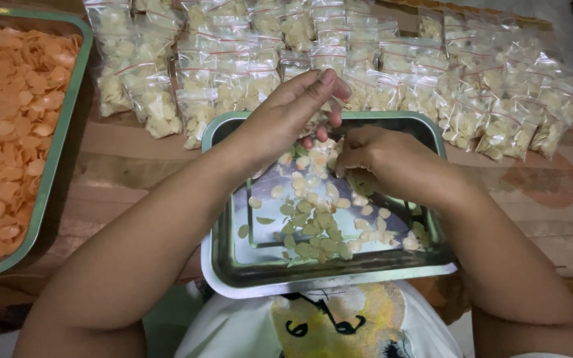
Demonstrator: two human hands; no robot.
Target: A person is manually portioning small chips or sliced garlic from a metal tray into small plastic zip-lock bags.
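Pale, oval crackers (313,222), some cream and some greenish, lie scattered across the shiny floor of a steel tray (329,275) at the lower centre of the frame, thickest in a loose band from the tray's far edge down to its near middle. Over the far end of that band a person's two bare hands meet. The left hand (285,114) reaches in from the lower left, palm down and cupped, its fingers (323,83) bent together and pointing right, with the fingertips hanging just above the topmost crackers; whether any piece is pinched beneath them cannot be told. The right hand (382,159) comes in from the lower right, knuckles up, its fingers curled under in a narrow pinch right at the crackers by the tray's far middle, the tips hidden against the pile. The two hands are nearly touching.

Beyond the tray, across the upper frame, rows of small clear bags (233,73) packed with cream crackers and marked by red seal lines lie on a brown tabletop (127,179), running from upper centre to the upper right. At the left edge, a larger green-rimmed tray (67,113) holds a heap of orange crackers (8,132). At the bottom centre, the person's white shirt (233,331) with a yellow print shows below the steel tray's near rim.
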